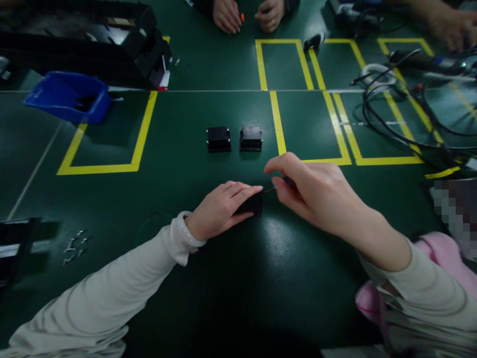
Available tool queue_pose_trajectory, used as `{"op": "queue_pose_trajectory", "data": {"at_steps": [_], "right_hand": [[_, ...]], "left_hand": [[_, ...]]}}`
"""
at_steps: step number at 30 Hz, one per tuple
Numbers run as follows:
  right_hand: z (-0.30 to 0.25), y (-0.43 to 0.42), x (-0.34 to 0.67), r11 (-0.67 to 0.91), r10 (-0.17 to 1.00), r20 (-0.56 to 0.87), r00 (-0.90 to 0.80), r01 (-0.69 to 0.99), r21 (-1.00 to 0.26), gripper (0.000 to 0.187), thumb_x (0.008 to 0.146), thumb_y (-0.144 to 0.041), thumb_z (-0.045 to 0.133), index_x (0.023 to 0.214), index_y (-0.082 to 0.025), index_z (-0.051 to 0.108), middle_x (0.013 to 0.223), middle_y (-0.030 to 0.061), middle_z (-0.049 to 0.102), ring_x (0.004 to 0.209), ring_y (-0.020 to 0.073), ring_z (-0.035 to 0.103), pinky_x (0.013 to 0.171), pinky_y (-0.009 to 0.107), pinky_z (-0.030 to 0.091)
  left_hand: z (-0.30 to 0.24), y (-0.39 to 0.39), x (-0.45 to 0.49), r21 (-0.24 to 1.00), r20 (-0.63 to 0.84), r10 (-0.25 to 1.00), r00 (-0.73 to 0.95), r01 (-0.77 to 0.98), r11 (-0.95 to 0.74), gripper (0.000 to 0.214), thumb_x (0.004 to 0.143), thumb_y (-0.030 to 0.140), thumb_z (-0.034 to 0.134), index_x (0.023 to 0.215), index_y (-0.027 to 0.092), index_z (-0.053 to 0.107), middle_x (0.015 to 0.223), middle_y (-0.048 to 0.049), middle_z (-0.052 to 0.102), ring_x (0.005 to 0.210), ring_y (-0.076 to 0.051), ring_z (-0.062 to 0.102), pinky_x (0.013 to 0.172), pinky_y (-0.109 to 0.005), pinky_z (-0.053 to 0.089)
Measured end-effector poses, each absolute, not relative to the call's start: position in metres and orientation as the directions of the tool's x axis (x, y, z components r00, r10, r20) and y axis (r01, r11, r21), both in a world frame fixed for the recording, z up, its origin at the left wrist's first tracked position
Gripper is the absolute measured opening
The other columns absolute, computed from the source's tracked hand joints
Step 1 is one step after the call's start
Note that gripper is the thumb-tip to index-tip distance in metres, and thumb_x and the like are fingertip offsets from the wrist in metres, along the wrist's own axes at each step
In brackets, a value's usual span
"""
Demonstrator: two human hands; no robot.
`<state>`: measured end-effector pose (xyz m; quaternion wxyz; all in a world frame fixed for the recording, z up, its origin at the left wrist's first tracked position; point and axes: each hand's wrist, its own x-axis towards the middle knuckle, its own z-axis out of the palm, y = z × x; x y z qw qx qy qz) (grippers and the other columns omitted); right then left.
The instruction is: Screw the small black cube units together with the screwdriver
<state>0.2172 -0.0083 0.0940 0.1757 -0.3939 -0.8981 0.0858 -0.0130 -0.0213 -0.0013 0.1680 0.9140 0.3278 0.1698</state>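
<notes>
black block point(253, 205) on the green table point(179, 124), clasped by the left hand point(222, 207) between thumb and fingers, its long axis too covered to tell. just right of it, the right hand point(316, 191) holds a thin tool point(268, 191) pointing left to the block's right side, forefinger and thumb tips slightly parted.

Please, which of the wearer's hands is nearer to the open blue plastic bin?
Left. The left hand is right of the blue bin and closer to the wearer's body; the right hand is farther right.
</notes>
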Motion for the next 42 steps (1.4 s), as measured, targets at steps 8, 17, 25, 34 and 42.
{"op": "queue_pose_trajectory", "data": {"at_steps": [8, 17, 25, 34, 42], "right_hand": [[0.0937, -0.0077, 0.2179, 0.671, 0.741, 0.226, -0.633, 0.686, -0.28, 0.019, 0.1, -0.029, 0.043, 0.098, -0.018, 0.058, 0.062, -0.0028, 0.055, 0.052, 0.0091, 0.046, 0.053, 0.022, 0.027], [0.0952, -0.0086, 0.2183, 0.668, 0.744, 0.214, -0.633, 0.698, -0.256, 0.021, 0.1, -0.03, 0.043, 0.095, -0.017, 0.059, 0.062, -0.0022, 0.055, 0.052, 0.0094, 0.048, 0.052, 0.023, 0.027], [0.0937, -0.009, 0.2173, 0.679, 0.734, 0.257, -0.628, 0.687, -0.259, 0.02, 0.096, -0.021, 0.044, 0.108, -0.015, 0.058, 0.065, -0.0023, 0.057, 0.052, 0.0096, 0.047, 0.052, 0.023, 0.028], [0.0924, -0.008, 0.2183, 0.691, 0.723, 0.253, -0.643, 0.685, -0.233, 0.022, 0.098, -0.024, 0.04, 0.102, -0.016, 0.06, 0.062, -0.0025, 0.055, 0.052, 0.01, 0.047, 0.053, 0.023, 0.028], [0.0933, -0.0082, 0.2186, 0.688, 0.725, 0.241, -0.645, 0.692, -0.218, 0.027, 0.1, -0.028, 0.039, 0.094, -0.015, 0.061, 0.06, -0.0022, 0.053, 0.052, 0.0097, 0.046, 0.053, 0.023, 0.027]], "left_hand": [[-0.0009, -0.0215, -0.0146, 0.423, 0.176, 0.664, 0.726, 0.554, -0.717, 0.053, 0.096, 0.03, 0.061, 0.144, 0.018, 0.041, 0.128, -0.0123, 0.06, 0.116, -0.027, 0.058, 0.1, -0.046, 0.051], [-0.0012, -0.0213, -0.0131, 0.409, 0.191, 0.659, 0.728, 0.551, -0.727, 0.054, 0.096, 0.03, 0.061, 0.144, 0.016, 0.04, 0.126, -0.0123, 0.06, 0.115, -0.026, 0.057, 0.1, -0.044, 0.051], [-0.0004, -0.0215, -0.0132, 0.419, 0.184, 0.661, 0.727, 0.551, -0.722, 0.053, 0.097, 0.031, 0.06, 0.144, 0.018, 0.04, 0.127, -0.012, 0.06, 0.115, -0.026, 0.057, 0.1, -0.045, 0.051], [-0.0019, -0.0211, -0.0132, 0.418, 0.181, 0.661, 0.728, 0.552, -0.722, 0.054, 0.096, 0.031, 0.061, 0.144, 0.016, 0.04, 0.127, -0.0121, 0.06, 0.114, -0.026, 0.056, 0.1, -0.044, 0.051], [0.0, -0.0212, -0.0124, 0.408, 0.19, 0.658, 0.729, 0.551, -0.728, 0.054, 0.096, 0.029, 0.061, 0.144, 0.015, 0.04, 0.126, -0.0122, 0.06, 0.113, -0.026, 0.057, 0.1, -0.044, 0.051]]}}
